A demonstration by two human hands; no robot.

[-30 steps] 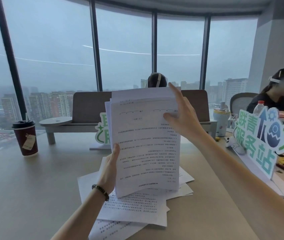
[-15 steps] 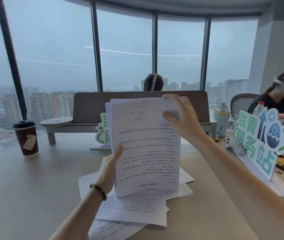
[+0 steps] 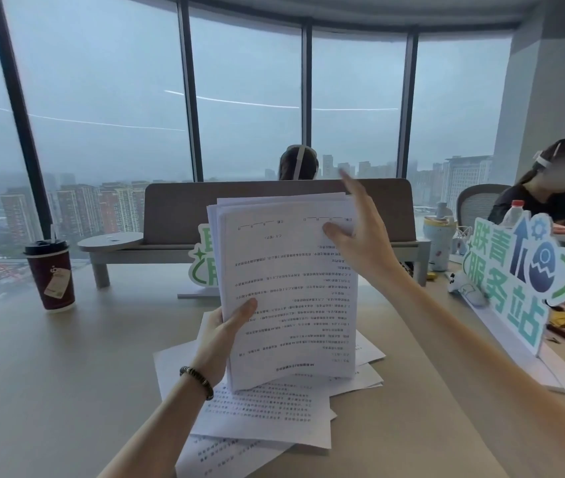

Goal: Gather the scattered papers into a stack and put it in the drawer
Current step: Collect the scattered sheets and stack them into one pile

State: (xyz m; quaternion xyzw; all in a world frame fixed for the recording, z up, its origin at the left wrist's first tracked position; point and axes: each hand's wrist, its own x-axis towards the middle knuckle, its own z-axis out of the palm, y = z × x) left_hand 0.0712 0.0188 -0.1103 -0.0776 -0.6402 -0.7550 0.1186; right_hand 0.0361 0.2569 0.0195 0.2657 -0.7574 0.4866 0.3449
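A stack of printed papers [image 3: 288,291] stands upright on its lower edge over the table, text upside down. My left hand [image 3: 220,334] grips its left edge, thumb on the front sheet. My right hand [image 3: 357,243] is at the stack's top right corner, fingers straight and raised, thumb touching the front page. More loose sheets [image 3: 267,419] lie spread flat on the table beneath the stack. No drawer is in view.
A dark red paper cup [image 3: 51,276] stands at the left. A green and white sign [image 3: 519,274] stands at the right on a white base, another sign [image 3: 203,267] behind the stack. A grey divider [image 3: 177,215] crosses the desk. Two seated people are beyond.
My right hand's fingers, curled over the stack's top edge half a second ago, have lifted and straightened. The stack has tilted slightly; my left hand keeps its grip.
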